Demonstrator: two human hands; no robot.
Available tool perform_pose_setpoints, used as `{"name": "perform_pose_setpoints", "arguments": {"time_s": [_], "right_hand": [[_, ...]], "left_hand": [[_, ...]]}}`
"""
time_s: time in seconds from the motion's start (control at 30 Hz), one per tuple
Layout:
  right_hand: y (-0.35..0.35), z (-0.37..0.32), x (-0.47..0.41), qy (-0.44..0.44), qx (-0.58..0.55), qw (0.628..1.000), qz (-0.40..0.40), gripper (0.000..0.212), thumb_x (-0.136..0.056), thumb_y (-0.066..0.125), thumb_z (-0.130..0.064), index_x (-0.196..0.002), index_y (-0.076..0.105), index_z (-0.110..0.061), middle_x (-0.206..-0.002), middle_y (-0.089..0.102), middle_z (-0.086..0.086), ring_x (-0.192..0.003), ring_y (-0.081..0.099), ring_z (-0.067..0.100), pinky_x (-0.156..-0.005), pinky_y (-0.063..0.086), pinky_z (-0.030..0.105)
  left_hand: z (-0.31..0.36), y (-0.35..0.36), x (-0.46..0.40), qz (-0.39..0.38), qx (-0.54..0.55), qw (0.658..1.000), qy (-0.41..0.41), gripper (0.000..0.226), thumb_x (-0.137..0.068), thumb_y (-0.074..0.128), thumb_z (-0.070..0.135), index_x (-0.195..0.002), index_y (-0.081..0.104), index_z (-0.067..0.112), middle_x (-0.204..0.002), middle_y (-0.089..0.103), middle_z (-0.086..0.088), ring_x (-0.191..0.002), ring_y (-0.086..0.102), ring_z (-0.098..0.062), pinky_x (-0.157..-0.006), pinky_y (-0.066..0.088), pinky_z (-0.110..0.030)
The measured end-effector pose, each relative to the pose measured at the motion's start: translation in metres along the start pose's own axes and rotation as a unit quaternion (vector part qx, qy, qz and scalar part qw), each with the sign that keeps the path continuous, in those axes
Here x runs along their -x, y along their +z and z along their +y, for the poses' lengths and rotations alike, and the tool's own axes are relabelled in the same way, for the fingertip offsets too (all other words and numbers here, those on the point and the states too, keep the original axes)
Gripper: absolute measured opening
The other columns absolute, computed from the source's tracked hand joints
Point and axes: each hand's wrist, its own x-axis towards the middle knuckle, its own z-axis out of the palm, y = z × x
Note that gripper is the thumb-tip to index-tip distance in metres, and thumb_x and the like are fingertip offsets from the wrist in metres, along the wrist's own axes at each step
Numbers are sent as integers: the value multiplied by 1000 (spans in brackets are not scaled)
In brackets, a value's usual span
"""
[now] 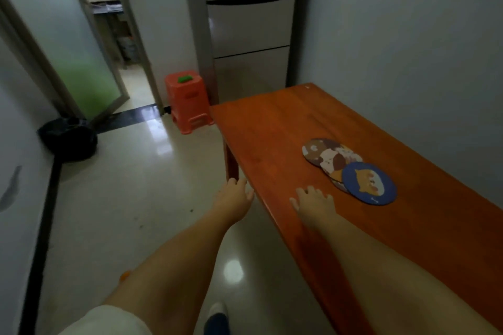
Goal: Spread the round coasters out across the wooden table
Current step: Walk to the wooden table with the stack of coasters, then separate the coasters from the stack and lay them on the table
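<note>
I see both arms extended: left hand (235, 193) off the table (272, 128) edge, right hand (315, 202) flat near overlapping coasters (348, 168); fingers loosely spread, holding nothing.

A wooden table (272, 130) stands against the wall. On it lie overlapping round coasters (330, 156), a blue one (368, 183) nearest. The right hand (315, 205) rests empty on the table just beside the blue one, fingers spread. The left hand (235, 194) hovers empty at the table's edge. An orange stool (187, 100) stands on the floor beyond.

No readable text (all blurred)
</note>
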Motion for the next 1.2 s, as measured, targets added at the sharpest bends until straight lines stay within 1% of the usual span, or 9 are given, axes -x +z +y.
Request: {"name": "perform_pose_setpoints", "arguments": {"time_s": [0.33, 0.57, 0.67, 0.8, 1.0, 1.07, 1.1, 1.17, 1.2], "right_hand": [[-27, 26, -89, 187, -130, 974, 0, 52, -101, 28, -44, -144, 33, -15, -153, 30, 12, -137, 34, 34, -109, 32, 53], [-10, 116, -77, 352, -170, 920, -19, 54, -101, 28, -43, -149, 26, -17, -158, 24, 11, -142, 29, 32, -111, 31, 54], [-10, 153, -74, 410, -177, 894, -22, 49, -101, 28, -40, -145, 31, -18, -149, 35, 12, -133, 38, 31, -106, 35, 49], [-8, 185, -76, 454, -190, 870, -22, 46, -101, 33, -35, -142, 33, -15, -145, 38, 12, -132, 39, 30, -105, 37, 45], [-1, 204, -92, 513, -283, 810, 25, 42, -100, 39, -23, -137, 40, -4, -143, 39, 16, -130, 40, 32, -104, 41, 42], [4, 207, -97, 525, -302, 795, 40, 40, -99, 41, -21, -136, 42, -4, -142, 39, 17, -129, 41, 33, -103, 41, 42], [7, 208, -100, 531, -314, 786, 50, 39, -99, 42, -20, -134, 44, -4, -140, 40, 17, -127, 42, 34, -102, 42, 42], [11, 210, -106, 554, -350, 751, 82, 34, -97, 45, -18, -127, 50, -3, -132, 48, 18, -120, 48, 34, -97, 45, 41], [13, 213, -108, 569, -376, 724, 99, 26, -97, 47, -17, -117, 56, -2, -121, 55, 17, -111, 54, 34, -91, 47, 39]], "left_hand": [[48, -23, -186, -90, -94, 980, 150, 47, -95, 36, 40, -132, 46, 13, -134, 50, -14, -124, 45, -33, -100, 41, -47], [157, 46, -211, -196, -137, 917, 318, 44, -98, 37, 38, -132, 44, 11, -135, 46, -18, -121, 46, -38, -94, 43, -50], [197, 70, -220, -239, -151, 893, 349, 46, -99, 36, 37, -137, 40, 12, -137, 45, -18, -121, 47, -39, -97, 42, -53], [232, 95, -239, -290, -125, 887, 338, 42, -100, 35, 34, -131, 45, 8, -131, 48, -20, -111, 51, -38, -90, 46, -49], [263, 124, -253, -329, -50, 916, 224, 33, -101, 36, 14, -127, 48, -3, -111, 61, -22, -98, 59, -36, -79, 46, -41], [272, 131, -254, -344, -15, 917, 200, 25, -100, 37, 11, -112, 56, -1, -80, 54, -10, -69, 51, -23, -72, 40, -37], [275, 135, -255, -349, -4, 918, 187, 19, -99, 39, 9, -95, 57, 4, -69, 44, -5, -59, 41, -18, -69, 36, -35], [278, 140, -256, -348, 9, 923, 162, 32, -97, 41, 7, -66, 42, 16, -63, 36, -3, -54, 32, -15, -66, 34, -35], [278, 142, -257, -350, 21, 925, 147, 38, -96, 42, 6, -61, 36, 18, -62, 35, -3, -53, 31, -15, -67, 35, -34]]}}
